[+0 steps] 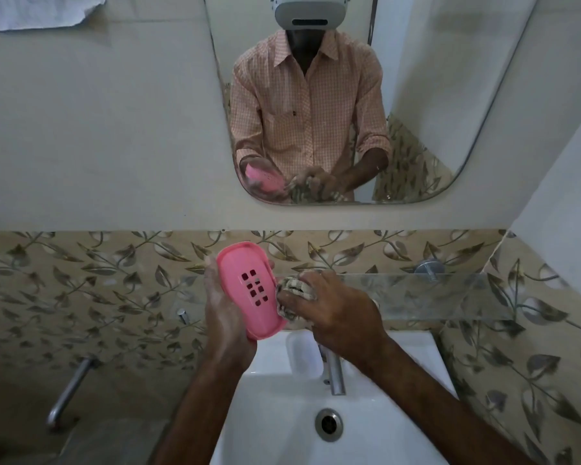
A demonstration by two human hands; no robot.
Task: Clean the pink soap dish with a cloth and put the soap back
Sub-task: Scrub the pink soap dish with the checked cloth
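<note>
We hold the pink soap dish (249,292) up over the white sink (269,397), our left hand (223,317) wrapped around its left edge from behind, so its slotted face tilts toward us. Our right hand (336,310) has its fingers curled tight around a bunched checked cloth (291,292), which presses against the dish's right rim. A pale bar that looks like the soap (302,355) lies on the sink's back ledge, just left of the steel tap (336,374). The mirror (416,95) above shows both hands.

No readable text anywhere — no labels, brands, or numbers.
</note>
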